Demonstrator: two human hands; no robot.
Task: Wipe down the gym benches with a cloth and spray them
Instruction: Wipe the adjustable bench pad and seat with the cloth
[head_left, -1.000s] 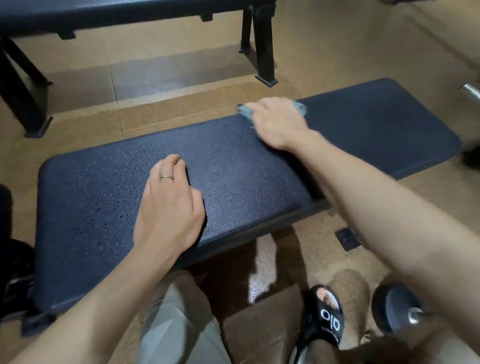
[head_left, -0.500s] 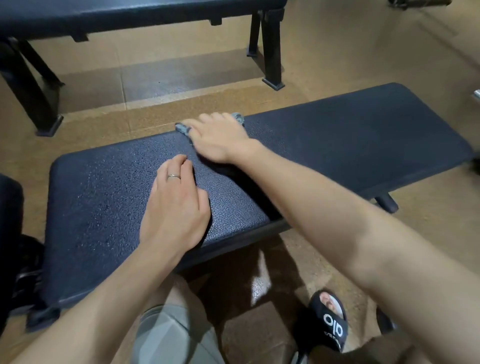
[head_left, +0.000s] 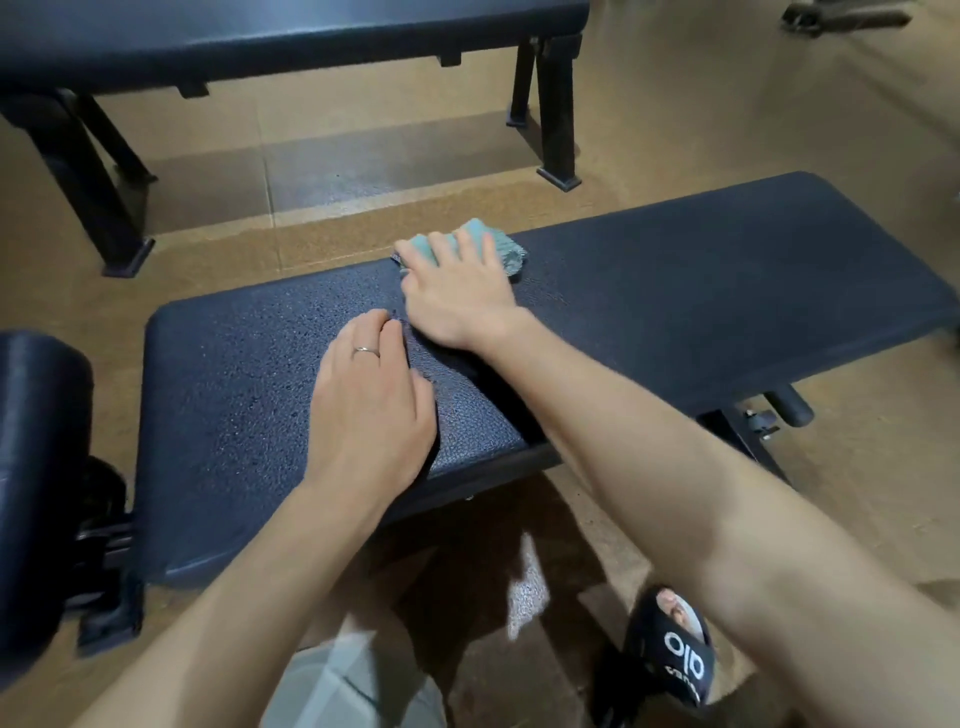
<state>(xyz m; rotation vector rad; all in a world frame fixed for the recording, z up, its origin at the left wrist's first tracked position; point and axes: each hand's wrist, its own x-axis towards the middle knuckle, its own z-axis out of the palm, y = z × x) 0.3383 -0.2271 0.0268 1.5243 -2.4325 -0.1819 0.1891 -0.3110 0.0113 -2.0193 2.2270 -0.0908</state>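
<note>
1. Right hand (head_left: 460, 296) presses the cloth (head_left: 506, 254) flat at the far edge of the bench pad (head_left: 727, 291), fingers spread over it, no pinch.
2. Left hand (head_left: 371, 410) lies flat on the pad near its front edge, fingers together, holding nothing.
3. Advice: keep the palm flat with even pressure, overlap strokes, run past the edges.
4. Cloth: teal-grey, bunched, mostly hidden under the fingers.
5. Pad left of the hands looks beaded with droplets, likely unwiped.

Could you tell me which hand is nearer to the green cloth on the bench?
Right. The right hand lies flat on top of the cloth at the bench's far edge; the left hand rests nearer the person, apart from it.
</note>
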